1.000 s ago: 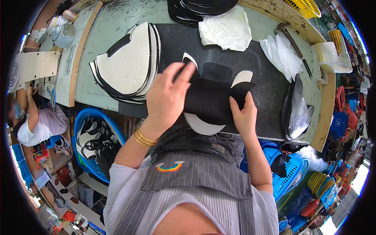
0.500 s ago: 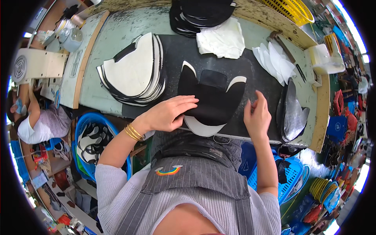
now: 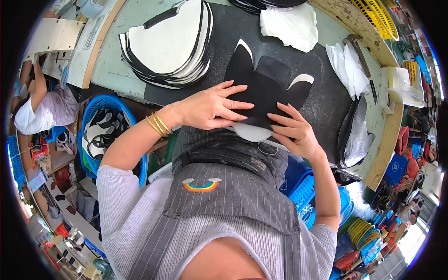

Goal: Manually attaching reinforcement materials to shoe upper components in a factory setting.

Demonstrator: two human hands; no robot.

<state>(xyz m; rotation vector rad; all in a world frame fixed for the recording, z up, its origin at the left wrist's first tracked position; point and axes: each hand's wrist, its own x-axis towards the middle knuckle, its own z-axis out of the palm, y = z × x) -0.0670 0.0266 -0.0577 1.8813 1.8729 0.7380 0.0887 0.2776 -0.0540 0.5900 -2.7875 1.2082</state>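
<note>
A black U-shaped fabric piece [image 3: 261, 95] with white tips lies flat on the dark work mat [image 3: 186, 95] in front of me. From under its near edge a white curved piece [image 3: 252, 132] sticks out over the table's edge. My left hand [image 3: 212, 106] rests on the black piece's left side, fingers spread. On its lower right side lies my right hand [image 3: 294, 130], fingers also stretched out and apart. Beyond the piece, between its two tips, sits a small dark rectangular patch [image 3: 273, 70].
Left on the table is a stack of white, black-edged pieces [image 3: 163, 46]. A crumpled white cloth [image 3: 289, 25] lies at the back. Thin white curved sheets [image 3: 347, 70] and dark curved pieces [image 3: 354, 135] lie right. A blue basket [image 3: 105, 105] of cut pieces stands lower left; another person [image 3: 44, 107] sits beyond.
My right hand has moved left, from beside the black piece onto it. My left hand's fingers have spread further over it. The whole view has shifted.
</note>
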